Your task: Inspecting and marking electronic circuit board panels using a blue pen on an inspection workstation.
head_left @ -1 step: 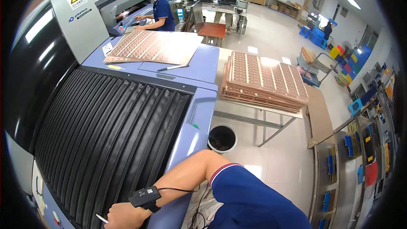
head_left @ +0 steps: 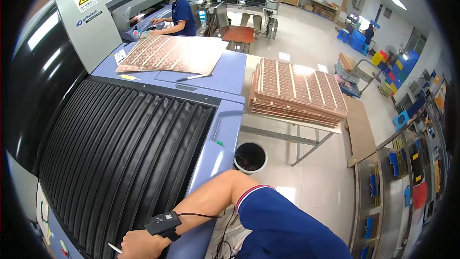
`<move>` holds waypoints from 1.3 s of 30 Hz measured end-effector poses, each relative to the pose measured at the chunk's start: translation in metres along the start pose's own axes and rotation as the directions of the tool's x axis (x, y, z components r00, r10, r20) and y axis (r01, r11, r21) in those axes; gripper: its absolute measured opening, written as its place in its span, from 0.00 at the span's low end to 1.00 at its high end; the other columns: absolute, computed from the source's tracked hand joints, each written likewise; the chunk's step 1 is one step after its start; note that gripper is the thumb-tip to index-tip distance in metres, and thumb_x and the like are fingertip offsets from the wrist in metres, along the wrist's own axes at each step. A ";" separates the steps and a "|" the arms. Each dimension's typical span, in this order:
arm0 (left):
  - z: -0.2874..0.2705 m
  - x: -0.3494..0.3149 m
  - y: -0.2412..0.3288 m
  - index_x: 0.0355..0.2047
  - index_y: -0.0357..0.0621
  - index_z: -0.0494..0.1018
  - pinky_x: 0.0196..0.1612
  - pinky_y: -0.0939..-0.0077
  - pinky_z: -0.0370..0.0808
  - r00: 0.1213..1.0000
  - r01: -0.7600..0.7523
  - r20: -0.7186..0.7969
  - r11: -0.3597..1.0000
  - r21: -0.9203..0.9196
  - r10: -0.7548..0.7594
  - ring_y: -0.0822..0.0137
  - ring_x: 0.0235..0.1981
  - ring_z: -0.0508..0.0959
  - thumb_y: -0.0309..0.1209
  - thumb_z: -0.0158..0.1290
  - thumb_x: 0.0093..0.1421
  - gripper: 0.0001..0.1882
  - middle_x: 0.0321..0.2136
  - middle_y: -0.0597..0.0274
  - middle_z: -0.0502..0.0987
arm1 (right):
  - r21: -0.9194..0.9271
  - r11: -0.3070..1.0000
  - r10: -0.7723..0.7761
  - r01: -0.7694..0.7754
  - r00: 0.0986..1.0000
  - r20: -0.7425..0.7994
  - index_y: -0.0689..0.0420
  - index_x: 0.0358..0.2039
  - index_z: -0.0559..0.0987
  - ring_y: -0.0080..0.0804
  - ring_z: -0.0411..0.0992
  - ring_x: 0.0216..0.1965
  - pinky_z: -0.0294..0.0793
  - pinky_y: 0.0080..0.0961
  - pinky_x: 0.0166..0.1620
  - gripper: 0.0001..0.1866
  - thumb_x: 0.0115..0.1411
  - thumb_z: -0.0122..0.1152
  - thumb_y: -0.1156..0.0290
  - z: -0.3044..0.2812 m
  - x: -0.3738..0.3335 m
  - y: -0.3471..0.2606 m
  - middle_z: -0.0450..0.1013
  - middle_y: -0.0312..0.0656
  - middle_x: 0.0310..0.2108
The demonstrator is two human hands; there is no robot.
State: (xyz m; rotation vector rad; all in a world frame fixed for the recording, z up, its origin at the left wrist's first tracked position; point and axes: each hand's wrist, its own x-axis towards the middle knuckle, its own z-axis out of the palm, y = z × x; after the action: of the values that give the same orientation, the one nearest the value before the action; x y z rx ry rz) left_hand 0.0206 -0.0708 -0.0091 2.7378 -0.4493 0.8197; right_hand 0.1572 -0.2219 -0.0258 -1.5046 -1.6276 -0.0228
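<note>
R hand [head_left: 141,243] is low by the machine's black pleated cover [head_left: 124,139], fingers curled in round a slim white pen [head_left: 115,248], its end poking out just left of the knuckles; can't tell if it touches the pleats. L hand's out of view, so no idea re its grip. Well ahead of the R hand, copper-coloured panels [head_left: 175,52] lie fanned on the machine's blue top [head_left: 235,74]; a 2nd panel stack [head_left: 302,86] sits farther right on a table [head_left: 323,128]. Looks like a pen-in-hand pause; nxt move prob. calls for a steady hold & the wrist cable [head_left: 206,215] kept clear.
</note>
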 end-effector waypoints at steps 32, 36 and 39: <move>-0.018 0.005 0.012 0.44 0.36 0.78 0.30 0.69 0.81 0.914 0.403 0.023 0.914 0.052 -0.404 0.57 0.27 0.84 0.28 0.60 0.63 0.11 0.29 0.45 0.82 | 0.103 0.991 -0.062 0.083 0.979 -0.197 0.57 0.32 0.77 0.54 0.77 0.26 0.74 0.43 0.26 0.14 0.67 0.60 0.59 -0.006 0.004 0.000 0.75 0.52 0.22; -0.011 -0.006 0.002 0.47 0.35 0.77 0.31 0.71 0.82 0.946 0.323 0.002 0.946 0.013 -0.323 0.58 0.28 0.85 0.27 0.61 0.62 0.14 0.31 0.44 0.83 | 0.098 0.992 -0.065 0.085 0.980 -0.188 0.57 0.31 0.76 0.55 0.76 0.26 0.73 0.44 0.26 0.14 0.67 0.60 0.59 -0.002 0.003 0.000 0.75 0.52 0.22; -0.010 -0.006 0.003 0.47 0.34 0.77 0.31 0.71 0.82 0.943 0.333 0.001 0.943 0.021 -0.333 0.57 0.28 0.85 0.26 0.61 0.62 0.14 0.30 0.44 0.83 | 0.084 0.993 -0.063 0.079 0.982 -0.177 0.57 0.31 0.76 0.56 0.76 0.25 0.73 0.45 0.25 0.14 0.67 0.60 0.59 -0.002 0.002 0.001 0.75 0.52 0.21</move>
State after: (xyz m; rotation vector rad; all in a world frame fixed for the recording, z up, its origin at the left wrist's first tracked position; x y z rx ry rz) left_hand 0.0098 -0.0690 -0.0041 2.7247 0.0271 0.7302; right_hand 0.1597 -0.2207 -0.0242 -1.3369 -1.5208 -0.1148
